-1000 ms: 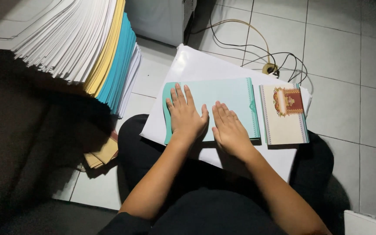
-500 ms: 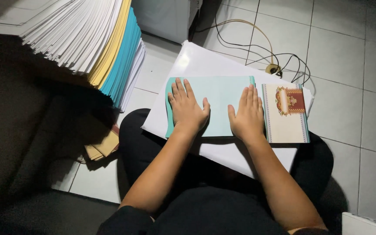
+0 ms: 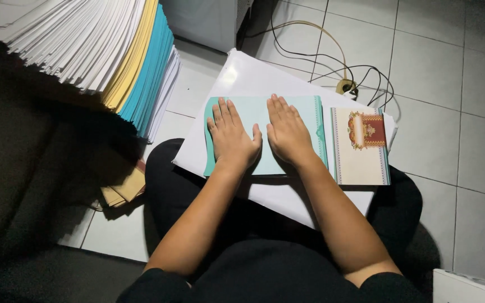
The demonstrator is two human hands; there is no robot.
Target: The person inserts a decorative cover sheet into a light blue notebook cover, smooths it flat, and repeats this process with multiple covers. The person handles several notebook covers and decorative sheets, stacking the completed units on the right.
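Both hands flat, palms down, side by side on a pale mint-green card [image 3: 262, 115]. Left hand [image 3: 232, 140] covers its left half, right hand [image 3: 287, 134] the middle; thumbs nearly meet. Fingers on both stretched straight and slightly spread, gripping nothing, only pressing on the paper.

The card is smooth, matte, rectangular, with a darker teal edge down its left side and a scalloped teal border [image 3: 321, 134] on the right. Just beside that border lies a cream panel [image 3: 360, 160] with thin striped margins and an ornate red-and-gold emblem at its top.

All of this rests on a large glossy white sheet [image 3: 242, 76] laid across the person's lap, legs in black cloth.

Upper left: a tall fanned stack of paper [image 3: 85, 50], mostly white, with yellow and turquoise bands, edges feathered. Floor of pale square tiles [image 3: 450, 56]. Dark and tan cables [image 3: 332, 62] loop beyond the sheet to a small plug.
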